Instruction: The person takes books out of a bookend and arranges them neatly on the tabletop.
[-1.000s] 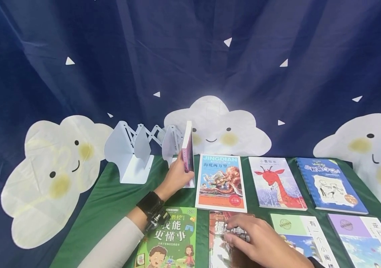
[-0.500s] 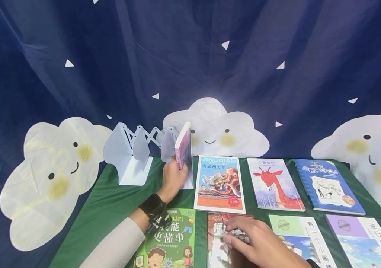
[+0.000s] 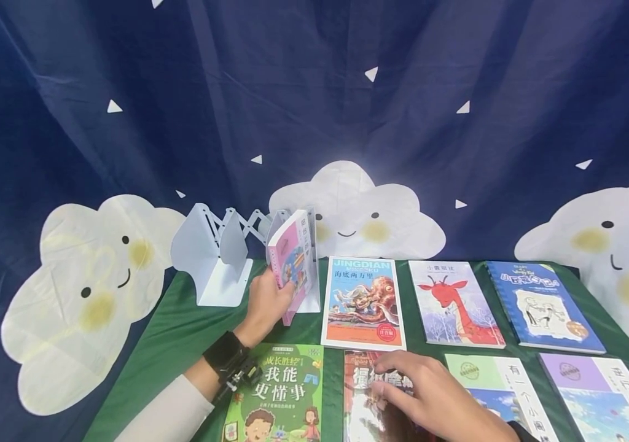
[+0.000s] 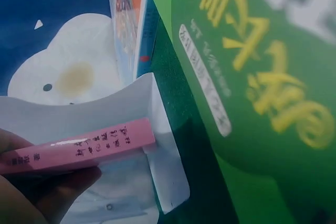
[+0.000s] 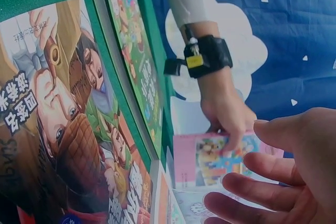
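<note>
My left hand [image 3: 266,304] holds a pink paperback book [image 3: 290,261] by its spine edge, thumb on the cover. The book stands upright, slightly turned, in the right-hand section of a white expandable bookend [image 3: 195,245], against or close to its end plate; contact is unclear. In the left wrist view the pink spine [image 4: 115,139] lies between thumb and fingers, above the bookend's white base. My right hand [image 3: 430,390] is over a reddish-brown book [image 3: 360,402] at the front, fingers loosely bent and holding nothing. In the right wrist view its fingers [image 5: 268,190] are spread.
On the green cloth [image 3: 165,344] several books lie flat: an octopus book [image 3: 364,301], a red giraffe book [image 3: 458,304], a blue book [image 3: 546,307], a green book [image 3: 276,393], and two pale-covered ones [image 3: 494,393] at front right. A dark blue curtain [image 3: 314,92] hangs behind.
My left hand has moved left and slightly down with the pink book, turning it so its front cover shows and the bookend's end plate appears behind. My right hand stays in place.
</note>
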`<move>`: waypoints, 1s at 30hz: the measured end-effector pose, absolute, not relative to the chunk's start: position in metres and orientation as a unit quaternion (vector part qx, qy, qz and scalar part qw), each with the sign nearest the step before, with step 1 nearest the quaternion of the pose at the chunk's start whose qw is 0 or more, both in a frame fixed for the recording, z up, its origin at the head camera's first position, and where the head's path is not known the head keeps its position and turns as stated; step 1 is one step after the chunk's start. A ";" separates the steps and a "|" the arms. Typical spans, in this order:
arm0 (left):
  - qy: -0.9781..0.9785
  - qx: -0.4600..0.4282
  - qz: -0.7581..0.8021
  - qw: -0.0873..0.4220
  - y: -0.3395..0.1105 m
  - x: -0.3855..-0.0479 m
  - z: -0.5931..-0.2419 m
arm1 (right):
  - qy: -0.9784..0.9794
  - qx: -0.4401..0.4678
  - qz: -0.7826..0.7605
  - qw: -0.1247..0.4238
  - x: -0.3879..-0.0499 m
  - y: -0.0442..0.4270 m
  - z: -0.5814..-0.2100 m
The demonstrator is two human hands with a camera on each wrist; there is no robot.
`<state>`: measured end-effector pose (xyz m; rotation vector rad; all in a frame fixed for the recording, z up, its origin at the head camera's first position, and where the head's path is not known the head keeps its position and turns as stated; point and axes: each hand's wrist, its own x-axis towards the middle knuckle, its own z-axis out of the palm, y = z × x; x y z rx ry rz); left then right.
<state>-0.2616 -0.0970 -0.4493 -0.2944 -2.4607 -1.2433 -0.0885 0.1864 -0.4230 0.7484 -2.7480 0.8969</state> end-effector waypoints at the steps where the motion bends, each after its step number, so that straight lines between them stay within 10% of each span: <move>1: -0.871 -0.104 -0.446 0.177 -0.100 -0.259 -0.448 | -0.915 0.253 0.304 0.082 -0.089 0.186 -0.423; 30: -0.795 -0.136 -0.591 -0.024 -0.138 -0.146 -0.386 | -0.883 0.189 0.429 0.008 -0.100 0.189 -0.412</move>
